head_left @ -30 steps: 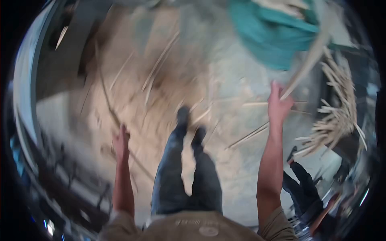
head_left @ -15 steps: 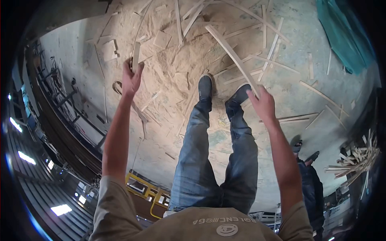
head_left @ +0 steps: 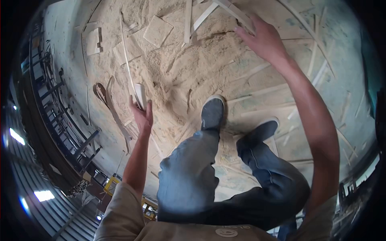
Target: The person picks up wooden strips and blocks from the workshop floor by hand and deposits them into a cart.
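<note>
My left hand (head_left: pixel 141 115) is closed around a short pale wooden piece (head_left: pixel 140 95) that points up from between thumb and fingers. A long thin wooden strip (head_left: pixel 127 58) rises from the same grip. Toward the top of the view, my right hand (head_left: pixel 265 42) grips the near end of a flat wooden strip (head_left: pixel 237 15) between thumb and fingers. This strip's far end runs to the top edge. Below the hands, sawdust (head_left: pixel 169 60) covers the floor. A square wooden board (head_left: pixel 158 31) lies on it between my two hands.
Loose wooden strips (head_left: pixel 187 22) are scattered over the floor, with several more on the right. A curled brown strap (head_left: pixel 105 96) lies left of my left hand. My shoes (head_left: pixel 213 112) stand at the sawdust's edge. A metal rack (head_left: pixel 52 92) borders the left.
My right hand has moved up and forward with the wooden strip. My left hand sits lower in view, still holding its pieces. My knees are more bent, and the floor looks closer.
</note>
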Tool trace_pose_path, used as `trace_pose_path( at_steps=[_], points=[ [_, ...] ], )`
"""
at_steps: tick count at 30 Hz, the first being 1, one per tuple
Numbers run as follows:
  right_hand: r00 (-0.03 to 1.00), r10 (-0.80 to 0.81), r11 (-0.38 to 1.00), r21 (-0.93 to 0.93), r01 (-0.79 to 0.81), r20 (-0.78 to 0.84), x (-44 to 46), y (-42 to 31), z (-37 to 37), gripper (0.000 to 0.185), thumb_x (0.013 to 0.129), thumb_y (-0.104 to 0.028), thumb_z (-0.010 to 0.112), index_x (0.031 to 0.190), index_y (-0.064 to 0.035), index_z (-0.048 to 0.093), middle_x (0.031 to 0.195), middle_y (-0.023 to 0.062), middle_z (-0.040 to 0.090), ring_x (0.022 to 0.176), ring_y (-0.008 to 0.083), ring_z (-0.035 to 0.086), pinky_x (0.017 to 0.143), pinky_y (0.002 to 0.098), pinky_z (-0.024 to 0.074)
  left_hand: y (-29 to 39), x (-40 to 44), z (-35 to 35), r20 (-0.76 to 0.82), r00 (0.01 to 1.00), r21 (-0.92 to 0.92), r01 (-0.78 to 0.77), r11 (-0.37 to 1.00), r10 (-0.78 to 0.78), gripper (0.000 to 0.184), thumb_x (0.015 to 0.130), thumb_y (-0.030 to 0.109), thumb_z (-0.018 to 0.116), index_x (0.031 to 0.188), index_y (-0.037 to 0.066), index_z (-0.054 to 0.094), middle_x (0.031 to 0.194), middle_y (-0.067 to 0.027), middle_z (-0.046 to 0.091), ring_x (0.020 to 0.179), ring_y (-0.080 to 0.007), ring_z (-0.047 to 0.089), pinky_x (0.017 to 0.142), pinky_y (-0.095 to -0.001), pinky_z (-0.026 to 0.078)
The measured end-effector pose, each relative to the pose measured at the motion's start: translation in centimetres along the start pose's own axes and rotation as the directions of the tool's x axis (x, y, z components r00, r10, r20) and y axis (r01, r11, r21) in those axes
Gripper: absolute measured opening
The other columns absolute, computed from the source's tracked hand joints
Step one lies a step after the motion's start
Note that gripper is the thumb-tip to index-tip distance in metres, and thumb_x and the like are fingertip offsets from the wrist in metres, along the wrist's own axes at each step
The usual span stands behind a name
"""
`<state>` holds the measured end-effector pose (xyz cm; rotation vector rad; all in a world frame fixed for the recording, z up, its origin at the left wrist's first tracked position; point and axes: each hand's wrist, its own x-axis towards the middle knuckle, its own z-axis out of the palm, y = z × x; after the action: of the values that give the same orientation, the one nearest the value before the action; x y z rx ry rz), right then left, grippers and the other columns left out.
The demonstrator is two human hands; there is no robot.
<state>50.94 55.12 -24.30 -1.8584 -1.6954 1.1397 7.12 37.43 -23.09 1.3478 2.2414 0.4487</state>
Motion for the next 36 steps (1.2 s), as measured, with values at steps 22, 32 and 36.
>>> trace_pose_path(
  at_steps=[22, 32, 36],
  points=[
    [0.962, -0.172, 0.983, -0.027, 0.181, 0.215, 7.4, -14.5, 9.1, 0.039, 0.078, -0.028, 0.070, 0.109, -0.0054, 0.064, 0.083, 0.0163, 0.068, 0.072, 0.0319, 0.067, 0.065, 0.0408, 0.0524, -3.2, -4.8, 8.3, 0.218, 0.951, -0.071, 0.240, 0.968, -0.220, 0.073, 0.078, 0.040, 0.075, 0.134, 0.003, 0.049, 0.116, -0.0226, 0.058, 0.102, -0.0334, 0.062, 0.086, -0.0380, 0.051],
    [0.999, -0.041, 0.983, -0.178, 0.044, 0.019, 12.9, -15.3, 19.4, 0.022, 0.081, -0.014, 0.065, 0.101, -0.0069, 0.071, 0.098, 0.0183, 0.070, 0.093, 0.0300, 0.069, 0.079, 0.0416, 0.0565, -4.3, -2.1, 8.3, 0.451, 0.875, -0.213, 0.296, 0.931, -0.175, 0.064, 0.073, 0.022, 0.078, 0.126, -0.003, 0.054, 0.108, -0.0212, 0.066, 0.091, -0.0270, 0.067, 0.079, -0.0359, 0.054],
    [0.995, -0.077, 0.994, -0.078, 0.081, 0.062, 9.8, -16.7, 16.6, 0.023, 0.079, -0.011, 0.067, 0.101, -0.0049, 0.070, 0.098, 0.0180, 0.069, 0.093, 0.0322, 0.068, 0.079, 0.0429, 0.0560, -1.8, -2.9, 7.4, 0.308, 0.938, -0.046, 0.180, 0.983, -0.158, 0.065, 0.067, 0.026, 0.082, 0.120, -0.004, 0.057, 0.102, -0.0218, 0.067, 0.090, -0.0284, 0.067, 0.077, -0.0357, 0.053]
  ],
)
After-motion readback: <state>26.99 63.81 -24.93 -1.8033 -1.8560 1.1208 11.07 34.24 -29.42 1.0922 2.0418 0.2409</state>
